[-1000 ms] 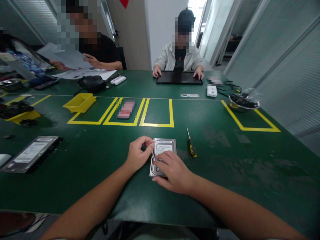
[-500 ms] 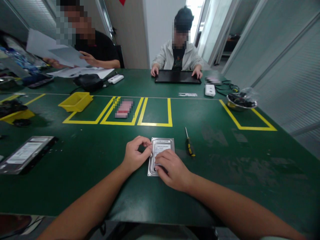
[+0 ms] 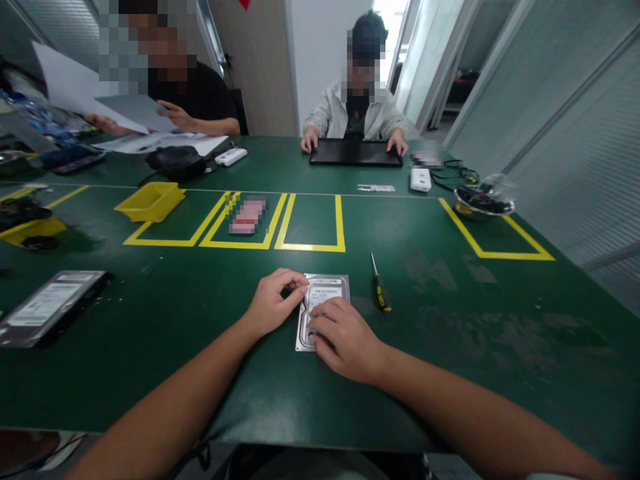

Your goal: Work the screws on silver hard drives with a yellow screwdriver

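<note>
A silver hard drive (image 3: pixel 302 339) with a white printed label lies flat on the green table in front of me. At its upper left edge, the thumb and fingertips of my left hand (image 3: pixel 277 301) come together in a pinch. Whatever is between them is too small or hidden to make out. My right hand (image 3: pixel 345 339) rests over the drive's lower right part, fingers bent and apart, their tips on its top face and covering part of the label. To the right of the drive lies a black and yellow screwdriver (image 3: pixel 381 293), its shaft pointing away from me.
Another drive-like unit (image 3: pixel 50 307) lies at left. Beyond are a yellow bin (image 3: pixel 151 203), a pink blurred item (image 3: pixel 249 217) within yellow tape, and a metal bowl (image 3: pixel 483 205) of dark parts. Across the table, one person holds papers (image 3: pixel 90 87); another touches a black panel (image 3: pixel 355 153).
My left hand has slid slightly up along the drive's left edge, its pinch now nearer the top corner. My right hand stays on the drive. The person at left has shifted the papers a little.
</note>
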The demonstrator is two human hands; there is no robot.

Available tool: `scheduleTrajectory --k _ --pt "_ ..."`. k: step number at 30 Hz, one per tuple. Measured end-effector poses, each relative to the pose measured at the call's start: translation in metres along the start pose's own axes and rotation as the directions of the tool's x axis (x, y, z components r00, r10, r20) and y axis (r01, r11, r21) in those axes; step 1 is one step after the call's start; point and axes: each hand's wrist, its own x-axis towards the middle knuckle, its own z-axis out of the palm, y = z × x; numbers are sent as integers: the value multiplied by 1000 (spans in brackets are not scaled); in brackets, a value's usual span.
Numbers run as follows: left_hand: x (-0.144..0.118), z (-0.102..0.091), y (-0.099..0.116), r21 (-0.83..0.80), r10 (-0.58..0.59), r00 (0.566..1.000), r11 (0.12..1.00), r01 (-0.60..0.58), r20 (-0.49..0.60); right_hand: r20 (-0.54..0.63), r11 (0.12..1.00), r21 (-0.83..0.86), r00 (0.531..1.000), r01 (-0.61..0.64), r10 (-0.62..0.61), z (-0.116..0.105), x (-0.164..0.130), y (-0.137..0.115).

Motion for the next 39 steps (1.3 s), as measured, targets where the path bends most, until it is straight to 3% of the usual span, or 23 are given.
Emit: scheduleTrajectory --k 10,22,39 --pt "9 -22 -19 -124 -69 970 987 100 234 151 979 -202 988 0 31 -3 0 -9" --pt "12 -26 -31 -253 -66 916 951 178 395 198 975 -223 979 4 41 -2 0 -9" --pt "12 -32 -28 -258 -26 869 950 175 494 170 979 -202 984 -19 54 2 0 -11"
